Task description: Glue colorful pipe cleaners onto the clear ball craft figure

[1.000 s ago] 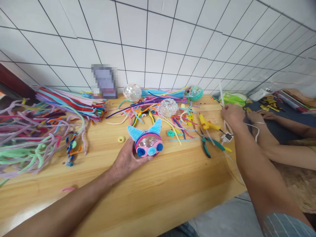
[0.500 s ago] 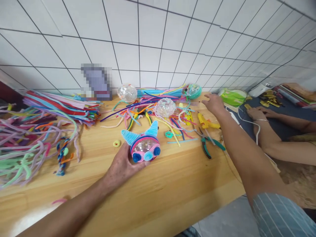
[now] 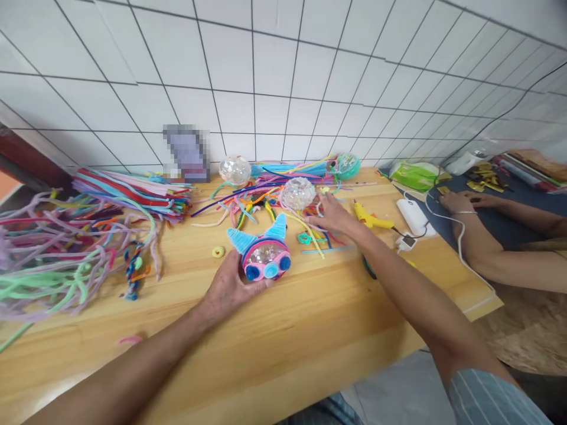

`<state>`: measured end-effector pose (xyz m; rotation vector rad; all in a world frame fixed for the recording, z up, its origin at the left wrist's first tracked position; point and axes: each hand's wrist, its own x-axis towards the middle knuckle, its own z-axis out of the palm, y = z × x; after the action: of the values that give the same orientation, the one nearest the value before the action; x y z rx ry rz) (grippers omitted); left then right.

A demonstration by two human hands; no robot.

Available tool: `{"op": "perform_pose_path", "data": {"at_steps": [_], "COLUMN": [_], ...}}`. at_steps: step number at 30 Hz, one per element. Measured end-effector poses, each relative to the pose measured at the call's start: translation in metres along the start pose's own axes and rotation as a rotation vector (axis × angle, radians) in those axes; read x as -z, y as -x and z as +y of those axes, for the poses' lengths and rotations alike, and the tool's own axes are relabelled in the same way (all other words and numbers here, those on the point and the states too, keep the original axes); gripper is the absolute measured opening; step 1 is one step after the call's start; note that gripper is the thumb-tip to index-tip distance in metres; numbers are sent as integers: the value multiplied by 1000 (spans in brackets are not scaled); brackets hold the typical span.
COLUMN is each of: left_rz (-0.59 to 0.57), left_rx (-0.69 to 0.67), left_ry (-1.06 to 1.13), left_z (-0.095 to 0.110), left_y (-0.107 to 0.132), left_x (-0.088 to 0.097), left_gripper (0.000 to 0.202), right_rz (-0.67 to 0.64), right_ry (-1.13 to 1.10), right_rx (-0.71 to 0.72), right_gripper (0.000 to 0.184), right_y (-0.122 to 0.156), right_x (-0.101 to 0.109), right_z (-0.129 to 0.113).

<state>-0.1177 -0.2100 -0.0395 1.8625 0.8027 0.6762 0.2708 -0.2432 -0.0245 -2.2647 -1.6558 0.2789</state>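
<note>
My left hand (image 3: 231,285) is closed around a pipe-cleaner animal head (image 3: 264,254) just above the table. Its middle is a clear, glittery ball with two light-blue pointed ears, a pink band and blue coiled discs in front. My right hand (image 3: 333,213) is over the loose pipe cleaners (image 3: 315,237), fingers apart, beside a clear ball (image 3: 298,193) wrapped in pale strands. Whether its fingertips touch anything is hard to make out. Yellow-handled pliers (image 3: 269,209) lie behind the animal head. A small yellow coil (image 3: 218,252) sits left of it.
At left lie heaped fuzzy pipe cleaners (image 3: 53,260) and a striped bundle (image 3: 128,192). Along the wall sit another clear ball (image 3: 235,170) and a teal-wrapped ball (image 3: 347,166). A yellow glue gun (image 3: 371,217) and white power strip (image 3: 415,216) are at right, near another person's hands (image 3: 463,202).
My right hand has come back left from the far right of the table to the loose pipe cleaners. My left hand still holds the animal head. The view has shifted slightly.
</note>
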Motion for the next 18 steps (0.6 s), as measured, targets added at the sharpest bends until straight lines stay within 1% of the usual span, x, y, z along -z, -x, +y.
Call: {"op": "perform_pose_path", "data": {"at_steps": [2,5,8,10,12,14,16,18], "left_rz": [1,5,-1,-5,-9,-13,-10,-1], "left_rx": [-18,-31,-29,-27,-25,-25,-27,-40], "left_ry": [-8,1,3,14,26,30,26,21], "left_z": [2,3,5,6,7,7,5,4], "left_y": [-1,-1,-2,-2,-1,-1,-1,-2], "left_x": [1,1,1,0,0,0,0,0], "left_gripper": [70,69,69,70,71,70,68,67], "right_rz": [23,77,118,140,149,141,120,95], "right_ry": [7,7,16,30,47,69,101,141], "right_rx": [-42,-63,-76,-91,-104,-113,-116,-108], "right_gripper": [114,105,98,94,90,90,95,100], "right_y": [-12,-32,-61,-81,-98,-106,-102,-87], "right_x": [-16,-35,-48,-53,-55,-53,-45,-29], "right_z": [-18,-44,-68,-80,-90,-97,-99,-94]}}
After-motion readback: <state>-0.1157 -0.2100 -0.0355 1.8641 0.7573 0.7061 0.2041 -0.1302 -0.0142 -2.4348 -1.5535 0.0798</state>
